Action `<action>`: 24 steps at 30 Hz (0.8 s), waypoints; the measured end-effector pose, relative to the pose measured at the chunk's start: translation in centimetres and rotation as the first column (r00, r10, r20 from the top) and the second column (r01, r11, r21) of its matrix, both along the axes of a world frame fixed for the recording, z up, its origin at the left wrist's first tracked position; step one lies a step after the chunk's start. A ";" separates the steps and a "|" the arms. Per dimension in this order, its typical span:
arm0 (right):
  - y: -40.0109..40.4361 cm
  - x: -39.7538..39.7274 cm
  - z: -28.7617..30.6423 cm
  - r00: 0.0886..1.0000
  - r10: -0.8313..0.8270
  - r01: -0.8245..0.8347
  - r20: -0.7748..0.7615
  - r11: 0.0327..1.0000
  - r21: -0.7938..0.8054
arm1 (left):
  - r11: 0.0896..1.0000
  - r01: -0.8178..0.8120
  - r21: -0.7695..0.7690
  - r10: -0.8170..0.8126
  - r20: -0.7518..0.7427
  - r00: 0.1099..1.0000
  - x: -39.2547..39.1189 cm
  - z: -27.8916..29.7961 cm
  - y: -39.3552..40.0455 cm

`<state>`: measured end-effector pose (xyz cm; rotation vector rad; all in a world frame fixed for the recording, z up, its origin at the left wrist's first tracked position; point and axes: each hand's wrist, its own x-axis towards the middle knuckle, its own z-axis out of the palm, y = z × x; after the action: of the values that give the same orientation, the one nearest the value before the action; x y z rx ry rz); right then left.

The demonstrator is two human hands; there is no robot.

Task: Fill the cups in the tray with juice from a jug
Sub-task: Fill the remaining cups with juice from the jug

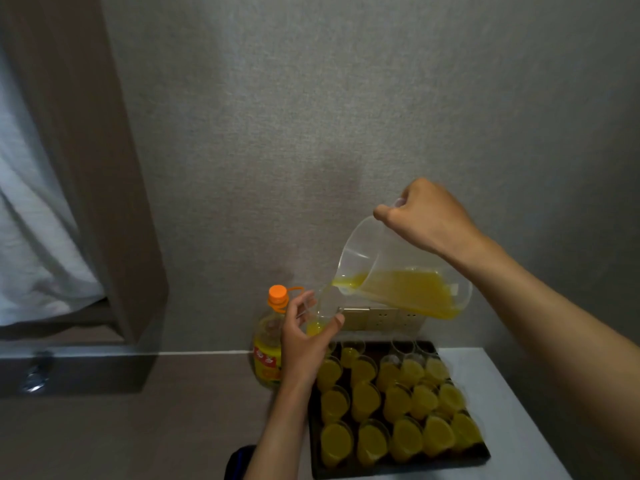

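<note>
Gripping the handle of a clear plastic jug (398, 271), the right hand (429, 216) is closed tight around it and tips the jug down to the left, so that the yellow juice (408, 292) lies along the lower side and reaches the spout. Just under the spout, the left hand (304, 337) holds a small clear cup (323, 311) with the thumb on one side and the fingers on the other; a little juice is in the bottom of this cup. Both hands are raised above the back of a dark tray (401, 467), which lies on a white table (512, 403). On the tray stand many cups (394, 407) in rows, nearly all of them full of juice, while some at the back edge look less full or empty. To the left of the tray, partly behind the left wrist, stands a juice bottle (268, 344) with an orange cap (278, 295); its label is yellow and red, but the writing is too blurred to read. Behind the hands, a beige socket panel (381, 318) is on the grey wall (346, 98).
</note>
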<state>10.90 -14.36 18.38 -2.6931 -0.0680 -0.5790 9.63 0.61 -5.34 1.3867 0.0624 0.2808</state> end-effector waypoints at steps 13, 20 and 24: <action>0.2 0.1 0.4 1.000 0.022 -0.022 0.001 1.000 0.007 | 1.000 -0.002 0.003 0.002 -0.009 1.000 0.2 0.0 0.2; 0.1 0.4 0.6 1.000 0.007 -0.007 0.012 1.000 -0.006 | 1.000 0.016 -0.017 -0.016 0.000 1.000 0.1 0.3 0.2; 0.0 0.5 0.6 1.000 0.002 -0.001 0.012 1.000 -0.020 | 1.000 0.011 -0.016 -0.011 -0.003 1.000 0.3 0.3 0.0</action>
<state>11.45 -14.32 19.01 -2.7084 -0.0795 -0.5975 9.94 0.63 -5.00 1.3709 0.0591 0.2684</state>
